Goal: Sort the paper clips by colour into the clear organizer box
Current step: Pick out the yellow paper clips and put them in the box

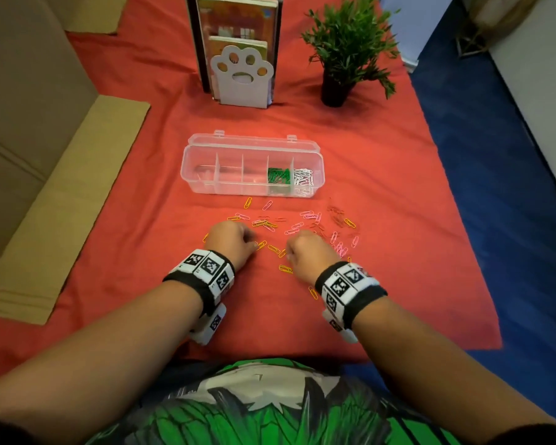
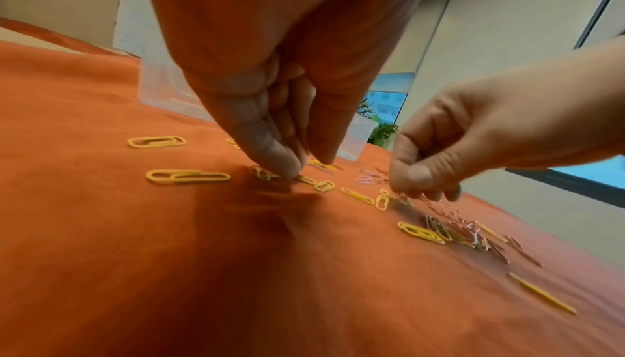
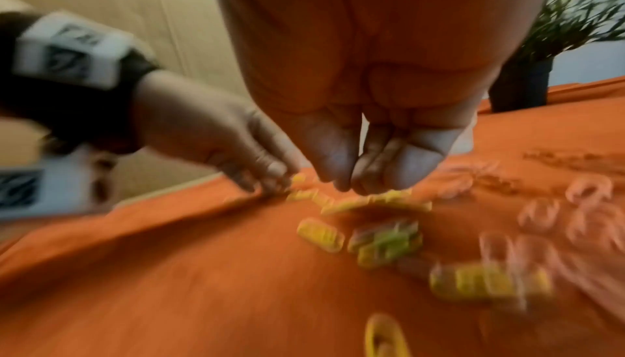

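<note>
- Roughly centred on red cloth (image 1: 382, 252): clear organizer box (image 1: 203, 175), lid open; green clips (image 1: 279, 176) and white clips (image 1: 303, 178) in its two right-end compartments.
- Just in front of box: loose yellow, pink, red paper clips (image 1: 308, 220).
- Left hand (image 1: 230, 240) fingertips pinching at a yellow clip (image 2: 267, 174).
- Right hand (image 1: 308, 253) fingers bunched down on clips; actual hold unclear.

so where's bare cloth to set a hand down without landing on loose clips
Bare red cloth lies left of the left hand, toward the cardboard. More lies between the organizer box and the paw bookend. It is crowded from the box's near wall to both hands, and past the right hand.
</note>
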Demonstrator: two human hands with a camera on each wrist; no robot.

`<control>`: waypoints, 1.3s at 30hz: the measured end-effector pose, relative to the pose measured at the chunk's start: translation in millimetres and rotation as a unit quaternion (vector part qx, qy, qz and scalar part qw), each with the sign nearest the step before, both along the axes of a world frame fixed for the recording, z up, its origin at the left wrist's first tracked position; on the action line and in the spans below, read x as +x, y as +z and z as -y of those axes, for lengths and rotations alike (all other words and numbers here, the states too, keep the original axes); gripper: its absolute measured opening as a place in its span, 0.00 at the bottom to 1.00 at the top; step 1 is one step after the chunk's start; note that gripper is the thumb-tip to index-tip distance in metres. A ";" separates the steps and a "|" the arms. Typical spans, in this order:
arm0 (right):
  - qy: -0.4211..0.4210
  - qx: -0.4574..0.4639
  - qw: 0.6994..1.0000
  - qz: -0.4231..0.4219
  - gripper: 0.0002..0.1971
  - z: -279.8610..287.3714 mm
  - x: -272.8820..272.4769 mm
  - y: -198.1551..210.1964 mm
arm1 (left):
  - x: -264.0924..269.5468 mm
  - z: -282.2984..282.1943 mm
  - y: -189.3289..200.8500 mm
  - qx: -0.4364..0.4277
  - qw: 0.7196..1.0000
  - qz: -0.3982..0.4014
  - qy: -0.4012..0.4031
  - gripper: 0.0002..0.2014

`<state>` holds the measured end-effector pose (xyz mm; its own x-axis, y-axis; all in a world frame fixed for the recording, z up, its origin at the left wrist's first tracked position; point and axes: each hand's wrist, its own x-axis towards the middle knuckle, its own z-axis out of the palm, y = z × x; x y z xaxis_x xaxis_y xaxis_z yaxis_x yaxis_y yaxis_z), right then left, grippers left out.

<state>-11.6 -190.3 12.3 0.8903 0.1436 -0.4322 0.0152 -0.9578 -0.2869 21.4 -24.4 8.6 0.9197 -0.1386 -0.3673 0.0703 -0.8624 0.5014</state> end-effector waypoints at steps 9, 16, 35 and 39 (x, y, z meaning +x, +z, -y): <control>0.081 -0.054 0.992 0.083 0.15 -21.0 -35.8 -13.4 | 3.7 22.3 -10.7 0.066 0.990 0.054 -0.116 0.07; -0.119 0.146 0.982 0.026 0.08 -0.5 -18.1 -16.3 | 4.5 21.6 -15.4 0.061 0.985 0.050 -0.152 0.13; 0.014 -0.013 0.994 0.107 0.16 19.9 8.2 -29.1 | -0.1 25.4 15.4 -0.462 0.794 -0.254 0.301 0.14; 0.044 -0.040 0.990 0.124 0.14 18.7 7.7 -26.9 | 0.4 32.1 -4.1 -0.261 0.953 -0.100 0.120 0.08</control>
